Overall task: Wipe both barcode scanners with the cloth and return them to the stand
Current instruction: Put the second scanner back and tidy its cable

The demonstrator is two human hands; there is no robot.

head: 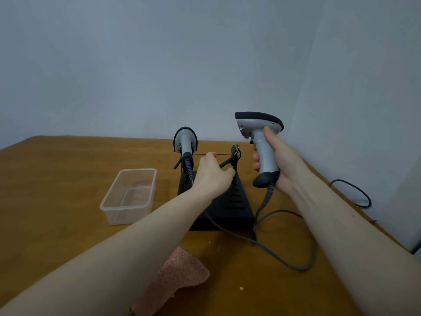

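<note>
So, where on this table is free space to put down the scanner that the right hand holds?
Bare wood lies left of the clear plastic tub, and behind it toward the wall. A smaller patch lies between the pink cloth and the grey cable. Around the black stand it is crowded: the left hand, the docked scanner and cables.

Head-worn view, forward-down, close range

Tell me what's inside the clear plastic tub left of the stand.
Nothing shows inside the clear plastic tub; through its walls only the wooden table appears. No part of its inside is covered.
</note>
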